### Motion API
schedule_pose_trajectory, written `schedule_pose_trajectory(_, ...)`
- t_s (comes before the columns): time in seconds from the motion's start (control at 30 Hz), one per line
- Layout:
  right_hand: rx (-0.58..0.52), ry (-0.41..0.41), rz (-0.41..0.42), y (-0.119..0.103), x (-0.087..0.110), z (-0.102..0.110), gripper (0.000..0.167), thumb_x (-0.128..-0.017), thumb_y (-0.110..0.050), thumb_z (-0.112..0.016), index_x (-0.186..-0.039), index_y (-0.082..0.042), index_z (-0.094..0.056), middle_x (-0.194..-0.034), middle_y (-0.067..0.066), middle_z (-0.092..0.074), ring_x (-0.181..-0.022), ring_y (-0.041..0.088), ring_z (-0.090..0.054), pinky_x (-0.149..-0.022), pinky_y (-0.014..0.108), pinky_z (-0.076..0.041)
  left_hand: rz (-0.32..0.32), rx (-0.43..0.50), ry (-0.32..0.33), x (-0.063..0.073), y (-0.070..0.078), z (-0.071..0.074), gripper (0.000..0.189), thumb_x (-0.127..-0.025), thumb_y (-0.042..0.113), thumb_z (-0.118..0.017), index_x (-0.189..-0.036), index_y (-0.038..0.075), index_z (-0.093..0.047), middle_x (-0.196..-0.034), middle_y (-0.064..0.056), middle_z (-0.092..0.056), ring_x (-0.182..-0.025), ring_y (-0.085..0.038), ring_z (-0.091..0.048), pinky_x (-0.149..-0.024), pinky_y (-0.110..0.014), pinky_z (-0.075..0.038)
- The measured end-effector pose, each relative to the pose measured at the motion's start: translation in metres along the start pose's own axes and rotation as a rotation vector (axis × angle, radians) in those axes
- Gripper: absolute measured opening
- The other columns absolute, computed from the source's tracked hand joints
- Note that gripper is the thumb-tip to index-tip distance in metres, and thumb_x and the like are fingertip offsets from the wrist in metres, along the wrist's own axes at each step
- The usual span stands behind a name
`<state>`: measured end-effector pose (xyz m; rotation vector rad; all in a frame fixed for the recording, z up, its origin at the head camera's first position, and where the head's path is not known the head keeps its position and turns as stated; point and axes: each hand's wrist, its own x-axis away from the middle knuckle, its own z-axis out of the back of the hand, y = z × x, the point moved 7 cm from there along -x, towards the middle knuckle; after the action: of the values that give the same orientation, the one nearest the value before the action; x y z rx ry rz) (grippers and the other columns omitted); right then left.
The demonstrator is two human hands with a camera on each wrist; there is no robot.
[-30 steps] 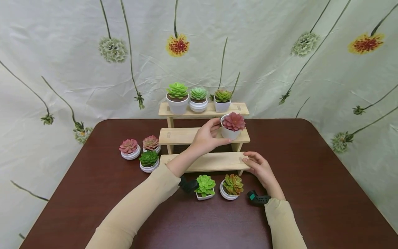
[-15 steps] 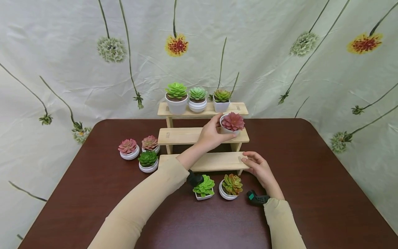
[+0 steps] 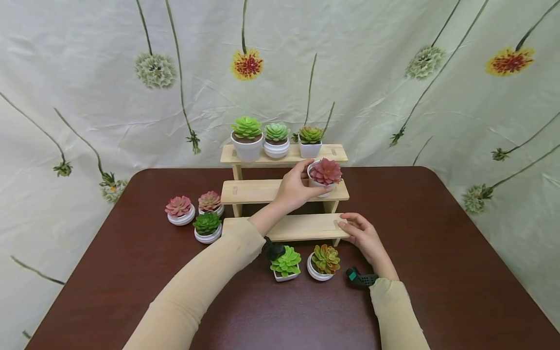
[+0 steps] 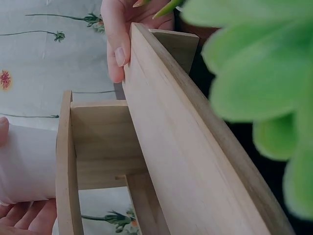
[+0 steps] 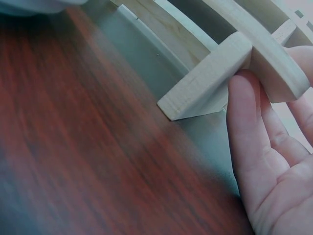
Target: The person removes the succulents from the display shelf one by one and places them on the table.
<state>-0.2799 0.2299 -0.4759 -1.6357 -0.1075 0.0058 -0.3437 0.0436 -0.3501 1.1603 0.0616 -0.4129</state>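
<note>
A dark-pink succulent [image 3: 326, 171] in a white pot is at the right end of the stand's middle shelf [image 3: 251, 191]. My left hand [image 3: 290, 189] holds that pot, thumb in front and fingers behind. In the left wrist view the white pot [image 4: 29, 164] appears to rest against the shelf board. My right hand [image 3: 366, 239] grips the right end of the lowest shelf [image 3: 306, 227]. The right wrist view shows the fingers of this hand [image 5: 279, 166] at the board's end, beside a wooden leg [image 5: 208, 81].
On the top shelf [image 3: 290, 154] stand three green potted succulents [image 3: 276, 138]. Two pink succulents [image 3: 178, 209] and a dark-green one [image 3: 207, 226] are left of the stand. A bright-green succulent [image 3: 286, 262] and an orange-green one [image 3: 324, 261] sit in front, near my left wrist.
My left hand has shifted slightly right and its thumb has moved further across the pot's front. The pot has come down a little onto the middle shelf. My right hand stays put.
</note>
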Motion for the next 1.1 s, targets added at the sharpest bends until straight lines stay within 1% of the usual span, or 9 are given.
schedule_pose_trajectory(0.17,0.015,0.003,-0.009,0.0,0.0,-0.001,0.038,-0.091,-0.015,-0.061,-0.122,0.004,-0.048,-0.106,0.005,-0.059,-0.086,0.014,-0.06,-0.074,0.026,-0.052,-0.042,-0.04,-0.004,0.002,0.005,0.004,0.081,-0.07,0.024,-0.084,-0.137,0.007,-0.042,-0.121,-0.011,-0.058,-0.105,-0.021,-0.059,-0.089,-0.029,-0.047)
schedule_pose_trajectory(0.23,0.016,0.003,-0.012,0.0,0.0,-0.001,0.039,-0.092,-0.016,-0.061,-0.122,0.004,-0.048,-0.106,0.004,-0.059,-0.087,0.014,-0.06,-0.074,0.026,-0.052,-0.059,-0.042,-0.004,0.004,0.006,0.006,0.08,-0.07,0.022,-0.084,-0.137,0.006,-0.043,-0.12,-0.011,-0.058,-0.105,-0.022,-0.059,-0.089,-0.029,-0.047)
schedule_pose_trajectory(0.4,0.024,0.009,-0.021,0.001,0.0,-0.001,0.04,-0.092,-0.017,-0.061,-0.123,0.004,-0.047,-0.106,0.004,-0.059,-0.087,0.014,-0.06,-0.075,0.026,-0.051,-0.089,0.0,0.007,0.009,0.01,0.012,0.079,-0.07,0.02,-0.084,-0.136,0.006,-0.044,-0.12,-0.011,-0.058,-0.106,-0.022,-0.058,-0.091,-0.031,-0.047)
schedule_pose_trajectory(0.63,0.025,0.014,-0.022,0.002,0.0,-0.001,0.038,-0.091,-0.017,-0.062,-0.121,0.003,-0.049,-0.106,0.004,-0.059,-0.087,0.014,-0.06,-0.075,0.026,-0.052,-0.118,0.042,0.037,0.018,0.015,0.027,0.077,-0.069,0.021,-0.085,-0.133,0.007,-0.046,-0.119,-0.009,-0.059,-0.106,-0.022,-0.059,-0.09,-0.028,-0.048)
schedule_pose_trajectory(0.83,0.017,0.012,-0.019,0.002,0.0,-0.001,0.036,-0.092,-0.015,-0.062,-0.12,0.003,-0.05,-0.106,0.005,-0.059,-0.086,0.014,-0.06,-0.074,0.026,-0.052,-0.151,0.132,0.059,0.029,0.018,0.043,0.072,-0.069,0.014,-0.085,-0.13,0.006,-0.048,-0.118,-0.009,-0.059,-0.106,-0.021,-0.06,-0.091,-0.029,-0.047)
schedule_pose_trajectory(0.97,0.026,0.019,-0.02,0.001,0.0,-0.001,0.037,-0.091,-0.017,-0.063,-0.12,0.002,-0.05,-0.108,0.005,-0.058,-0.087,0.014,-0.06,-0.075,0.026,-0.052,-0.14,0.162,0.086,0.038,0.02,0.055,0.073,-0.069,0.011,-0.084,-0.132,0.004,-0.047,-0.12,-0.011,-0.058,-0.107,-0.021,-0.059,-0.091,-0.03,-0.047)
schedule_pose_trajectory(1.1,0.029,0.022,-0.022,0.001,0.0,-0.001,0.038,-0.091,-0.017,-0.062,-0.121,0.003,-0.049,-0.111,0.007,-0.058,-0.087,0.013,-0.061,-0.075,0.026,-0.052,-0.097,0.201,0.102,0.049,0.02,0.065,0.075,-0.069,0.009,-0.083,-0.134,0.003,-0.046,-0.123,-0.01,-0.056,-0.111,-0.021,-0.057,-0.091,-0.03,-0.047)
